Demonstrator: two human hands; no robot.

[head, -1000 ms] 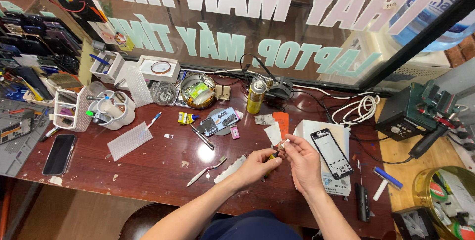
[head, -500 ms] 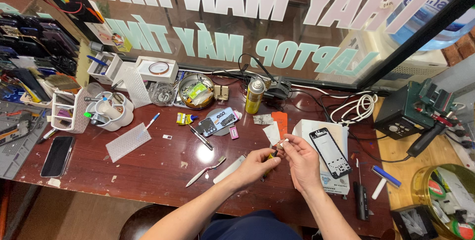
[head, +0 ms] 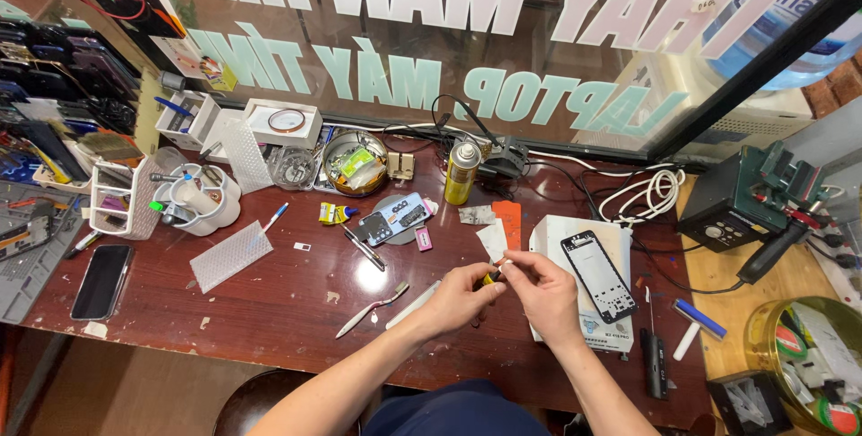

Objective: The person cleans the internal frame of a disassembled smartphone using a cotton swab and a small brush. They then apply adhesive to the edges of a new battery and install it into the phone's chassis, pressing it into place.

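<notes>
A small yellow tube (head: 489, 276) is pinched by the left hand (head: 458, 297) and the right hand (head: 543, 290), just over the counter (head: 269, 310). Little has moved since a moment ago. Beside it, a phone frame (head: 600, 276) is laid on a white box (head: 561, 234). Farther back, a spray can (head: 461, 173) is stood.

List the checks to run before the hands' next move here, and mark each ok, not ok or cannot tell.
1. Both hands on the part: left hand and right hand pinch a small yellow-black item: ok.
2. What the item is: cannot tell.
3. Phone frame lies flat on the white box: ok.
4. Tweezers within reach of left hand: ok.
5. Spray can upright, away from the hands: ok.
</notes>
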